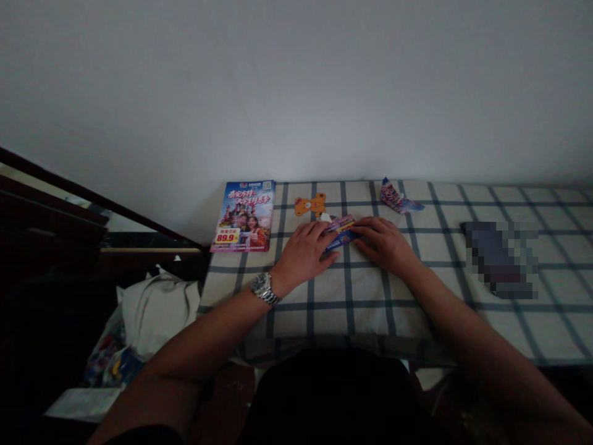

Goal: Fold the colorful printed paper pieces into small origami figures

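Note:
My left hand [303,252], with a metal watch on its wrist, lies palm down on the checked cloth [361,296]. Its fingers press on the left end of a small folded piece of coloured paper [341,230]. My right hand [382,242] rests palm down just to the right, with its fingertips on the paper's other end. The paper lies flat between both hands. The fingers of both hands are stretched out, held close together.
A colourful flyer [243,215] lies at the cloth's far left corner. An orange bear-shaped cutout [310,204] sits behind my left hand. Another folded paper piece [397,197] lies near the wall. A blurred dark object [501,259] is at the right. Bags and cloth [152,309] lie below left.

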`<state>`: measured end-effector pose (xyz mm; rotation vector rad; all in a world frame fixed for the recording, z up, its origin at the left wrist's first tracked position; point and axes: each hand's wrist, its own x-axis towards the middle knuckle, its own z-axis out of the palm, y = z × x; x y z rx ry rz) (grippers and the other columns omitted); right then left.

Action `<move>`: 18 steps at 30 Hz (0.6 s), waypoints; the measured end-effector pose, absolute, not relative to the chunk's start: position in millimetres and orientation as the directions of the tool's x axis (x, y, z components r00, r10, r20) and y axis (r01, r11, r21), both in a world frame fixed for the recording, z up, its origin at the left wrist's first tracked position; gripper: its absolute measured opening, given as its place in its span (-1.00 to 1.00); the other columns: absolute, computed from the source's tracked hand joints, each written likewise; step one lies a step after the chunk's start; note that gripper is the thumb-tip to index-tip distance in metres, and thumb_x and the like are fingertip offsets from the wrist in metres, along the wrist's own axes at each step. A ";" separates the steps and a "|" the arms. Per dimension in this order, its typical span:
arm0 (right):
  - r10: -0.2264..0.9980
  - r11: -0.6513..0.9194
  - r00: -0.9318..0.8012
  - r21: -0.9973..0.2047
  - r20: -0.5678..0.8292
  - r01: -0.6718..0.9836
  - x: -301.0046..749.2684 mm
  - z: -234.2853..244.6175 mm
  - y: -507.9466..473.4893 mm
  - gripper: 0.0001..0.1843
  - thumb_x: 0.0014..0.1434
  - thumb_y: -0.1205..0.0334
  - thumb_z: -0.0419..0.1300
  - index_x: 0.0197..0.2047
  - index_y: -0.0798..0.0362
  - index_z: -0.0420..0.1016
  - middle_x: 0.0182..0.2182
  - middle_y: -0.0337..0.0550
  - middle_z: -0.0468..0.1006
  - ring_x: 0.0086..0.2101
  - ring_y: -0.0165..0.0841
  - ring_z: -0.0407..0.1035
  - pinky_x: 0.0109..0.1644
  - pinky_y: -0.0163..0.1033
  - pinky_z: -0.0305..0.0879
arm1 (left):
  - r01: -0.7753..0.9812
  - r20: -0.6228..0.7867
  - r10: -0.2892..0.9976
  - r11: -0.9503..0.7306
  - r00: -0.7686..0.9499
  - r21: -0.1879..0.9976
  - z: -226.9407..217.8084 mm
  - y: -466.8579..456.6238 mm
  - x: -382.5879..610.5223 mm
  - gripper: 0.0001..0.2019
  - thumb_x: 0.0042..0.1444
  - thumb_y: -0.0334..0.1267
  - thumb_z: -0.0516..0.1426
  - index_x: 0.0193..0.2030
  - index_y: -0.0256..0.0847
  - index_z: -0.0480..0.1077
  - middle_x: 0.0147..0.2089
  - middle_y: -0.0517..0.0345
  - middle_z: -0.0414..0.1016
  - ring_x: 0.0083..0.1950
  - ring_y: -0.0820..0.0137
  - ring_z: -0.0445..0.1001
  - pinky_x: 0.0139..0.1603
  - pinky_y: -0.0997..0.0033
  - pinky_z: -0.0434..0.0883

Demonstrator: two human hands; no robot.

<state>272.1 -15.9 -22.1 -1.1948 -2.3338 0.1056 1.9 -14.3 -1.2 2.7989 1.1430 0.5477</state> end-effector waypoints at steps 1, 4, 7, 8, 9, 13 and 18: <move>0.776 0.611 -0.482 -0.295 0.407 0.735 272.7 -22.2 -15.9 -0.67 0.42 0.12 0.21 0.20 -0.07 0.56 0.10 0.04 0.60 0.11 -0.03 0.49 0.22 0.18 0.46 | 0.665 0.301 0.690 -0.720 0.658 0.198 -2.1 -13.2 1.3 -0.54 0.38 -0.09 0.21 0.35 -0.18 0.39 0.35 -0.10 0.41 0.33 0.05 0.39 0.38 -0.07 0.39; 0.781 0.608 -0.481 -0.310 0.398 0.731 273.4 -21.7 -15.6 -0.67 0.43 0.13 0.21 0.20 -0.08 0.56 0.10 0.04 0.60 0.11 -0.04 0.49 0.22 0.18 0.46 | 0.654 0.308 0.682 -0.729 0.664 0.202 -5.8 -9.3 -1.1 -0.59 0.39 -0.16 0.20 0.32 -0.20 0.41 0.34 -0.06 0.44 0.29 0.10 0.44 0.34 -0.01 0.45; 0.784 0.607 -0.480 -0.326 0.394 0.724 273.4 -21.5 -15.3 -0.66 0.41 0.13 0.22 0.21 -0.11 0.56 0.09 0.02 0.60 0.09 -0.04 0.50 0.21 0.17 0.47 | 0.634 0.331 0.664 -0.745 0.671 0.209 -8.8 -5.8 -3.6 -0.64 0.43 -0.18 0.15 0.30 -0.21 0.43 0.32 -0.04 0.47 0.27 0.14 0.47 0.31 0.03 0.49; 0.786 0.605 -0.476 -0.328 0.395 0.726 273.4 -21.5 -15.2 -0.66 0.41 0.12 0.23 0.21 -0.11 0.56 0.09 0.02 0.60 0.09 -0.04 0.50 0.21 0.18 0.47 | 0.626 0.343 0.658 -0.750 0.670 0.213 -9.5 -5.0 -4.2 -0.66 0.45 -0.19 0.13 0.28 -0.20 0.44 0.31 -0.04 0.48 0.26 0.15 0.49 0.30 0.03 0.50; 0.788 0.601 -0.470 -0.330 0.398 0.728 273.5 -21.5 -15.1 -0.65 0.40 0.12 0.24 0.21 -0.11 0.55 0.10 0.02 0.59 0.09 -0.03 0.50 0.21 0.18 0.47 | 0.619 0.357 0.653 -0.754 0.668 0.219 -10.0 -4.3 -4.7 -0.67 0.46 -0.19 0.11 0.27 -0.20 0.45 0.30 -0.03 0.49 0.24 0.17 0.50 0.29 0.04 0.51; 0.791 0.598 -0.463 -0.347 0.399 0.722 273.7 -20.3 -15.2 -0.65 0.39 0.14 0.26 0.22 -0.12 0.54 0.16 0.01 0.57 0.14 -0.04 0.49 0.25 0.17 0.46 | 0.592 0.390 0.637 -0.768 0.665 0.245 -10.9 -2.6 -5.6 -0.71 0.50 -0.20 0.06 0.20 -0.20 0.50 0.24 0.01 0.54 0.21 0.21 0.52 0.27 0.07 0.53; 0.786 0.609 -0.461 -0.386 0.411 0.693 273.2 -17.6 -16.0 -0.74 0.43 0.22 0.18 0.13 -0.10 0.59 0.14 -0.01 0.61 0.11 -0.09 0.53 0.21 0.12 0.51 | 0.559 0.383 0.621 -0.783 0.683 0.272 -10.0 -3.1 -5.4 -0.72 0.49 -0.19 0.08 0.19 -0.17 0.52 0.23 0.03 0.55 0.24 0.21 0.52 0.29 0.06 0.53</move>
